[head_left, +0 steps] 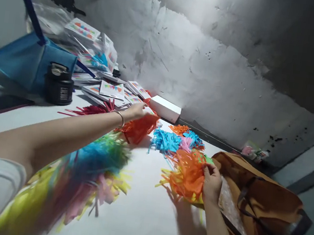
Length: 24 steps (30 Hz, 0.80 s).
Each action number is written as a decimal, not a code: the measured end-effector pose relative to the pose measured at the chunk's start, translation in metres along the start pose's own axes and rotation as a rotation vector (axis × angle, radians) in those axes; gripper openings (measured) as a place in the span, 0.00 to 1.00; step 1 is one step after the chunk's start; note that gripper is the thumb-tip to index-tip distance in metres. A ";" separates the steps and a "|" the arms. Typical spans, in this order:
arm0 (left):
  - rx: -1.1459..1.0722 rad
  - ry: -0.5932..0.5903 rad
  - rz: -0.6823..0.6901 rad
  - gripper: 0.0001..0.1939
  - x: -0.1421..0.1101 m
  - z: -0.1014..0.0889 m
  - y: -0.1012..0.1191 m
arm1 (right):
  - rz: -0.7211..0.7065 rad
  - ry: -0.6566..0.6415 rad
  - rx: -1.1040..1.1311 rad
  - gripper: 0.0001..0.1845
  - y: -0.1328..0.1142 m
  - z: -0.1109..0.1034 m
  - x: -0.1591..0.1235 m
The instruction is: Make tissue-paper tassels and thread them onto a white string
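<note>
Pinching a fringed orange tissue-paper bundle over the white tabletop with the right hand, reaching the left hand, grip impossible to tell, to a red-orange tissue-paper fringe, seemingly arranging fringes, calling for gentle, untangled handling.

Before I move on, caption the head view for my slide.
Left hand at a red-orange fringe, right hand holding an orange bunch, over a white table beside a brown bag.

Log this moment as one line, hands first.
left hand: at red fringe | right hand: pinching orange fringe | nearby: white box, brown bag
</note>
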<state>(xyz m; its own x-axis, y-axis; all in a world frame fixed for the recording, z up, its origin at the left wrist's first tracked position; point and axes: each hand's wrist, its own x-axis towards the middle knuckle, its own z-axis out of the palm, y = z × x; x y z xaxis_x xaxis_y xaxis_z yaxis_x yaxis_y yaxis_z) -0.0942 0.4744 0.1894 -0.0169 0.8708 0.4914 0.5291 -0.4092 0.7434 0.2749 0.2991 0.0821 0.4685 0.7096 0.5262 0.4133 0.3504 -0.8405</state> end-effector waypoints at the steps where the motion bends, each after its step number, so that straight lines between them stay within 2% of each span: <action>1: 0.003 -0.069 0.058 0.29 -0.015 0.013 0.009 | -0.015 -0.059 -0.012 0.20 -0.009 -0.003 -0.010; 4: -0.006 -0.325 0.289 0.44 -0.080 0.049 0.040 | -0.048 -0.237 -0.053 0.18 -0.041 -0.006 -0.037; 5: -0.020 -0.432 0.393 0.48 -0.105 0.058 0.051 | -0.060 -0.292 -0.066 0.16 -0.052 -0.006 -0.046; 6: -0.037 -0.558 0.574 0.51 -0.130 0.066 0.061 | -0.075 -0.343 -0.077 0.14 -0.062 -0.006 -0.055; 7: -0.053 -0.624 0.702 0.51 -0.153 0.073 0.070 | -0.091 -0.386 -0.086 0.12 -0.072 -0.007 -0.064; 8: -0.051 -0.625 0.747 0.46 -0.173 0.077 0.078 | -0.103 -0.419 -0.092 0.11 -0.080 -0.009 -0.072; 9: -0.037 -0.604 0.766 0.37 -0.190 0.080 0.084 | -0.116 -0.438 -0.099 0.13 -0.088 -0.011 -0.081; 12: 0.007 -0.478 0.745 0.12 -0.223 0.074 0.095 | -0.184 -0.429 -0.200 0.25 -0.101 -0.024 -0.106; 14: -0.015 -0.429 0.755 0.07 -0.237 0.057 0.098 | -0.301 -0.442 -0.332 0.20 -0.105 -0.035 -0.120; 16: -0.089 -0.479 0.776 0.05 -0.252 0.034 0.103 | -0.457 -0.440 -0.451 0.13 -0.108 -0.049 -0.133; 18: -0.203 -0.631 0.768 0.09 -0.266 0.008 0.109 | -0.658 -0.343 -0.559 0.12 -0.113 -0.063 -0.145; 20: -0.336 -0.740 0.678 0.19 -0.277 -0.013 0.117 | -0.885 -0.207 -0.649 0.12 -0.120 -0.077 -0.157; 22: -0.424 -0.716 0.526 0.27 -0.281 -0.022 0.125 | -1.067 -0.168 -0.678 0.13 -0.129 -0.089 -0.170; 24: -0.442 -0.684 0.383 0.32 -0.282 -0.019 0.132 | -1.169 -0.197 -0.665 0.14 -0.135 -0.098 -0.184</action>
<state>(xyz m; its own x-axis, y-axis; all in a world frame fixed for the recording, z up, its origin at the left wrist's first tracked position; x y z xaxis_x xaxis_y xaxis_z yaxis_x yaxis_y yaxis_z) -0.0360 0.1699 0.1576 0.6769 0.5677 0.4685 0.0182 -0.6492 0.7604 0.2096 0.0609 0.1118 -0.5076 0.2982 0.8083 0.8103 0.4841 0.3302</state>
